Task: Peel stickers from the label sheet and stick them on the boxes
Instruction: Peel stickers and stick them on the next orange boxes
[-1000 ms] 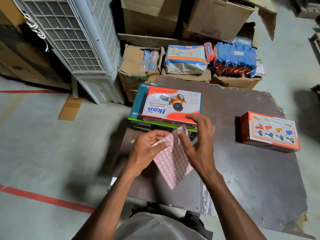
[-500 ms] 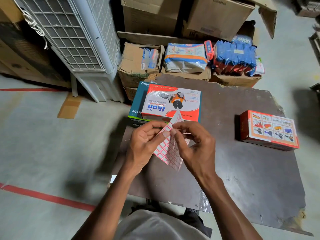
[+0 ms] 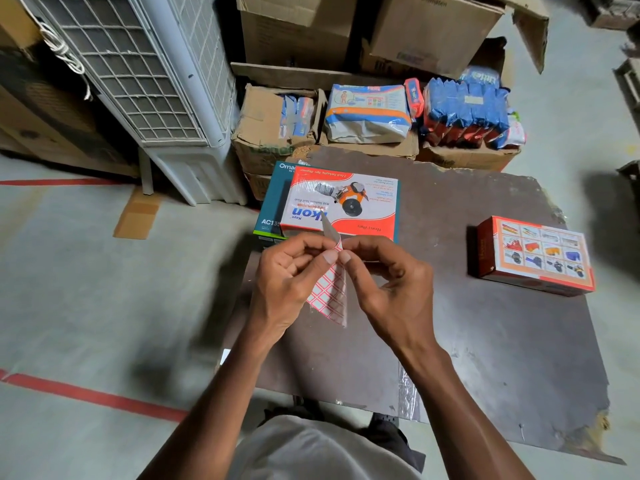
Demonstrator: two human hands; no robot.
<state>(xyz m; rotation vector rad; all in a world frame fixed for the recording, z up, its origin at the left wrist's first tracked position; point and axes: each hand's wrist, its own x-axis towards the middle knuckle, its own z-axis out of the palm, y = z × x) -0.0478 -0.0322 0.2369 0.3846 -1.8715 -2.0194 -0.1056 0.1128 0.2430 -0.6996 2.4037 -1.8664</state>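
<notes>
Now we fold the label sheet (image 3: 330, 292) between both hands (image 3: 341, 271), thumbs pinching its top corner so a sticker edge lifts; boxes (image 3: 341, 206) wait just beyond on the counter (image 3: 485, 341).

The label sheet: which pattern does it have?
White label sheet with a red grid, best seen in the head view.

The light is dim and soft, coming from above. A dark shadow falls on the floor (image 3: 104, 306) left of the table (image 3: 485, 341). The picture edges bend strongly. The hands are slightly blurred.
</notes>
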